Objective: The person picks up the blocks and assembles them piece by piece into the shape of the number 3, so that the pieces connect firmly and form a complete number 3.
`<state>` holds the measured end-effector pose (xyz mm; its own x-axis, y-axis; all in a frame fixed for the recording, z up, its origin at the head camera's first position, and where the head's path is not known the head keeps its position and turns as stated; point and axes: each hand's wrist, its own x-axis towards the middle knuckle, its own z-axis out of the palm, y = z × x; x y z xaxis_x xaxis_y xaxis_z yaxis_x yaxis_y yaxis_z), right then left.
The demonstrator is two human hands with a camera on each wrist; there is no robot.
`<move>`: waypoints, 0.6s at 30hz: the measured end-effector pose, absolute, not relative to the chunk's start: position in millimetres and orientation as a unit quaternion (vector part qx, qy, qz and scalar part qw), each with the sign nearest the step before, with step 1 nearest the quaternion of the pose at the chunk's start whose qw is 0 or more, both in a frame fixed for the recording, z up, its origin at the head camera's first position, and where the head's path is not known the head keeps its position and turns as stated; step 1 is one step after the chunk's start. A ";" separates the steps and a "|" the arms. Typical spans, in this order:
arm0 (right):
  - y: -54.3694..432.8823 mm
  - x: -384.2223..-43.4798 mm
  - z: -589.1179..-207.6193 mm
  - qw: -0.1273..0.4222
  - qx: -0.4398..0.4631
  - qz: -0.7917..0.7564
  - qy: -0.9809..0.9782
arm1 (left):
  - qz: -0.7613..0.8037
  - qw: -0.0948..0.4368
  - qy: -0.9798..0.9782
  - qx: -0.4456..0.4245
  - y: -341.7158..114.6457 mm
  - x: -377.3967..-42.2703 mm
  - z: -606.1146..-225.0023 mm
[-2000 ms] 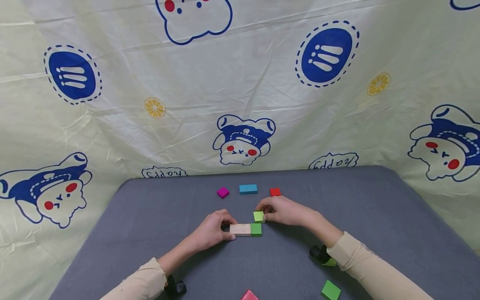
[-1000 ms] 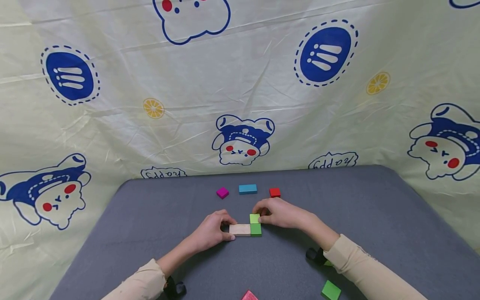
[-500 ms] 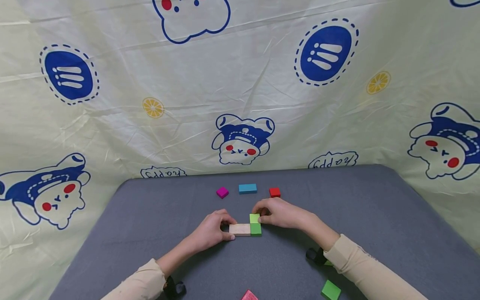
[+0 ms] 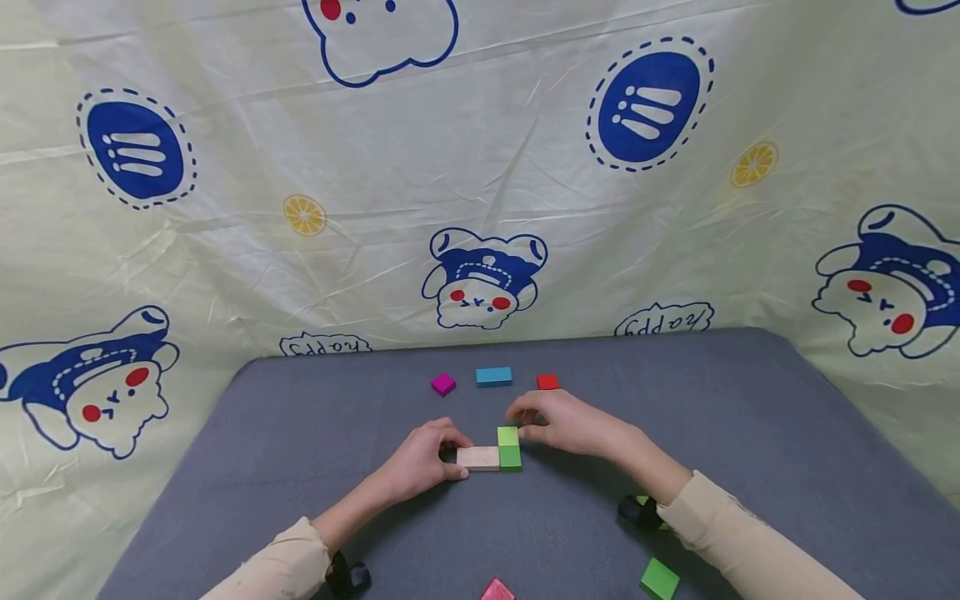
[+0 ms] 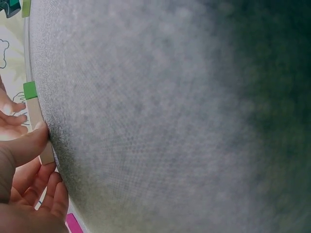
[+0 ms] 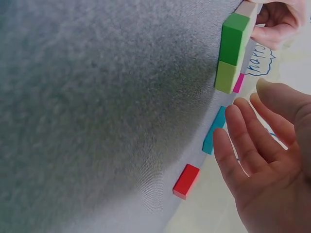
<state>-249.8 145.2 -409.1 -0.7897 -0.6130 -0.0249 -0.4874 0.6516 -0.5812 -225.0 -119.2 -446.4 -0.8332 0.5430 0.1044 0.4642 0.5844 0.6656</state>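
My left hand (image 4: 420,457) grips the left end of a plain wooden block (image 4: 478,458), thumb on the near side and fingers beyond. A green block (image 4: 510,457) sits against that block's right end. Behind it lies a lime-green block (image 4: 507,436), making a corner shape. My right hand (image 4: 566,422) hovers just right of the lime block, fingers spread and holding nothing. In the right wrist view a gap shows between the fingers and the lime block (image 6: 225,76). The left wrist view shows the thumb pressed on the wooden block (image 5: 36,111).
On the grey table (image 4: 337,408), a magenta block (image 4: 443,384), a blue block (image 4: 493,377) and a red block (image 4: 547,382) lie in a row at the back. Nearer are a pink block (image 4: 497,590) and another green block (image 4: 660,578). A printed curtain (image 4: 375,167) hangs behind.
My right hand moved the lime block left and forward against the green block, then let go and drew slightly right. My left hand kept its grip on the wooden block.
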 end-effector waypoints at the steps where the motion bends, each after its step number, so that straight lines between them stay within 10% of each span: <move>1: 146.0 -248.2 -408.0 0.110 -0.301 -0.286 0.903 | 0.358 0.055 0.888 0.283 -119.1 -224.7 -446.6; 18: 172.7 -218.5 -392.8 0.095 -0.297 -0.276 0.909 | 0.351 0.049 0.890 0.288 -119.2 -226.2 -449.5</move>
<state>-218.5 172.7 -392.8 -0.8056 -0.5923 -0.0089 -0.4878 0.6718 -0.5575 -226.2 -119.2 -449.5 -0.8295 0.5467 0.1138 0.4773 0.5884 0.6526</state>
